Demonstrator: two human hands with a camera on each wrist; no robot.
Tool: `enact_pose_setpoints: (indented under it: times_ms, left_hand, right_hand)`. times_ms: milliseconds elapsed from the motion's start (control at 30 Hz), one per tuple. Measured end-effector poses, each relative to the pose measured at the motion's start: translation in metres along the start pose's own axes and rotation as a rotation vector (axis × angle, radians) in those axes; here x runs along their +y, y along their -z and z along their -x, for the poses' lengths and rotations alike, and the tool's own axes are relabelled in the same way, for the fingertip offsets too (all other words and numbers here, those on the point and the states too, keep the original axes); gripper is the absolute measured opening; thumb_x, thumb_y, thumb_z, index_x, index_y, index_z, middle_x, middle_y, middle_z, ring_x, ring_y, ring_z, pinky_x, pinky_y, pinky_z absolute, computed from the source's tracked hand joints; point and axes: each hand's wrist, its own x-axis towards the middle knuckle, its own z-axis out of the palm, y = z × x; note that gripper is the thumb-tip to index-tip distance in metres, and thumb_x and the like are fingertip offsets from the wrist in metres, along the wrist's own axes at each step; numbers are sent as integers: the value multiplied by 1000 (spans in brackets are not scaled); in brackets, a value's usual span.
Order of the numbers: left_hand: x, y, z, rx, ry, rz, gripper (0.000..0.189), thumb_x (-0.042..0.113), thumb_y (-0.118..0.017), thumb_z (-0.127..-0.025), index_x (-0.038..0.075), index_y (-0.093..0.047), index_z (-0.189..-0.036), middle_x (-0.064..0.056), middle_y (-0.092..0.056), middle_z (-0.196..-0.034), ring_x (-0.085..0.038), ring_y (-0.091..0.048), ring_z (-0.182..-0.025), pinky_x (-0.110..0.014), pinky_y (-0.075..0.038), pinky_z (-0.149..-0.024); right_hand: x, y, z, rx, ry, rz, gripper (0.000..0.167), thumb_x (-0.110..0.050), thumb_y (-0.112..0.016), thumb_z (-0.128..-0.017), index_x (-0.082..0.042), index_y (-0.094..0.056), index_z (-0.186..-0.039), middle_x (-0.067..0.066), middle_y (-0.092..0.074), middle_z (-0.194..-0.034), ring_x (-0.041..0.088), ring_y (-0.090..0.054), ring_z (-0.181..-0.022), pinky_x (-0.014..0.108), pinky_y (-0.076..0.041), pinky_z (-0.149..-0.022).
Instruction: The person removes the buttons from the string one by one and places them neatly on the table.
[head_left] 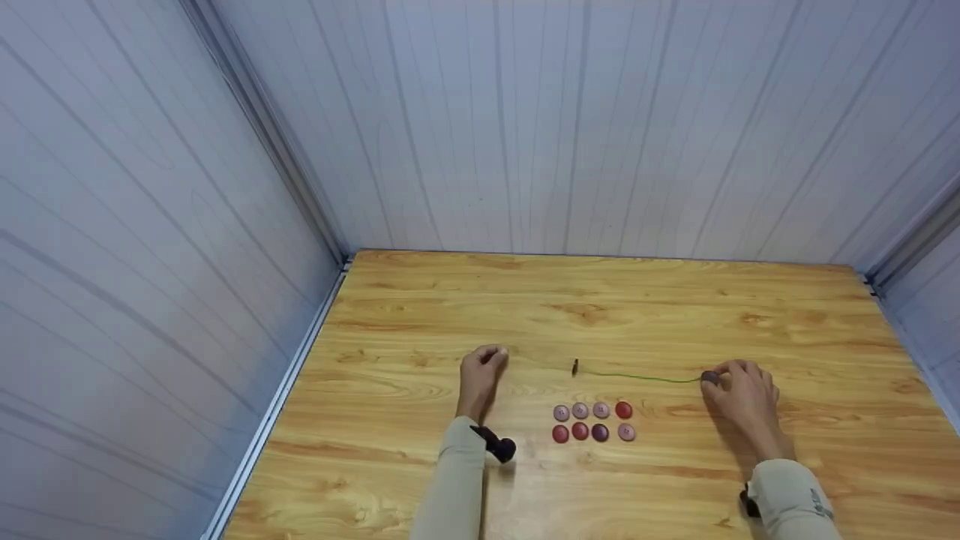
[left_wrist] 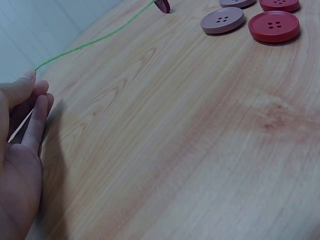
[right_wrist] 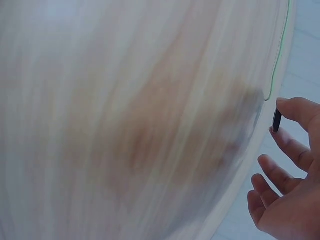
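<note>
My left hand (head_left: 480, 377) pinches one end of a thin green string (left_wrist: 90, 44) between thumb and fingertips. The string stretches to the right across the table, passing through a dark button (head_left: 575, 367) that stands on its edge. At the far right, my right hand (head_left: 742, 399) holds another dark button (right_wrist: 277, 120) by its rim between thumb and index finger, the other fingers loosely bent. The string's right end comes up close beside this button. Nearer the body, two short rows of mauve buttons (head_left: 580, 410), red buttons (head_left: 560, 433) and a dark purple button (head_left: 600, 433) lie flat.
The wood-grain table (head_left: 420, 300) meets a pale panelled wall (head_left: 540, 150) at the back and another side wall (head_left: 150, 247) on the left. A black wrist mount (head_left: 499, 445) sticks out from the left sleeve, close over the tabletop.
</note>
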Motion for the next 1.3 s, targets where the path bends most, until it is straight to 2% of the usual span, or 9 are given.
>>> enact_pose_setpoints:
  times_ms: [333,667,1033,1300]
  left_hand:
    - [-2,-2,-3,23,-24,-25,17,14,-65,-91,1,-71,-99,-9,-69,-94,-17,-61,-87,-27,-49,-78]
    - [-3,-2,-3,23,-33,-23,17,14,-65,-91,0,-71,-99,-8,-70,-93,-15,-61,-86,-27,-49,-77]
    - [-3,-2,-2,1,8,32,21,19,-66,-91,1,-71,-102,-10,-69,-96,-19,-62,-89,-29,-50,-79]
    - [-3,-1,-2,6,-13,34,21,18,-65,-91,0,-70,-101,-10,-69,-94,-18,-62,-88,-28,-50,-79]
  right_hand:
    - [-18,-5,3,-17,62,-37,30,-24,-64,-91,-2,-58,-111,29,-41,-131,52,-28,-121,66,-18,-96]
    - [-37,-19,9,-25,100,-32,27,-22,-69,-88,-5,-60,-107,26,-44,-131,48,-32,-121,62,-23,-96]
    - [-53,-34,21,-91,153,-37,23,-20,-71,-86,-6,-62,-103,25,-44,-133,47,-30,-126,65,-18,-101]
    - [-59,-42,27,-113,201,-8,19,-19,-75,-83,-11,-65,-96,24,-48,-130,44,-36,-120,62,-25,-96]
